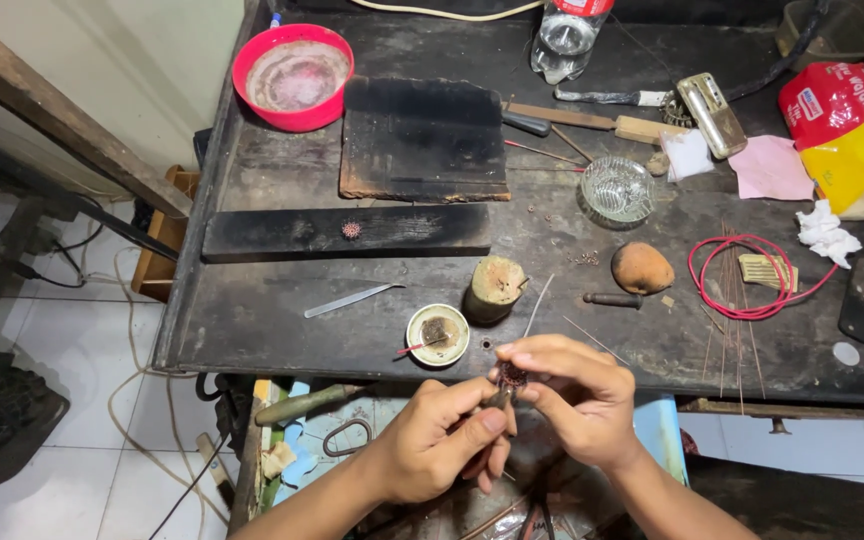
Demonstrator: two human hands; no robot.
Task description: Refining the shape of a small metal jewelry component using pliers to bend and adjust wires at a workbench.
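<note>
Both hands are together at the near edge of the dark workbench (282, 180). The right hand (577, 400) pinches a small round dark-red piece (512, 375) between thumb and fingertips. The left hand (442, 445) is closed around a thin tool (497, 398), whose tip touches the piece from 7 o'clock. At 11 o'clock from the piece stands a small round tin (438, 334), and next to it a short wooden stump (495, 288). A metal file (347, 300) lies at 10 o'clock, a red bowl (292, 75) far at 11 o'clock, and a red wire loop (747, 278) at 2 o'clock
</note>
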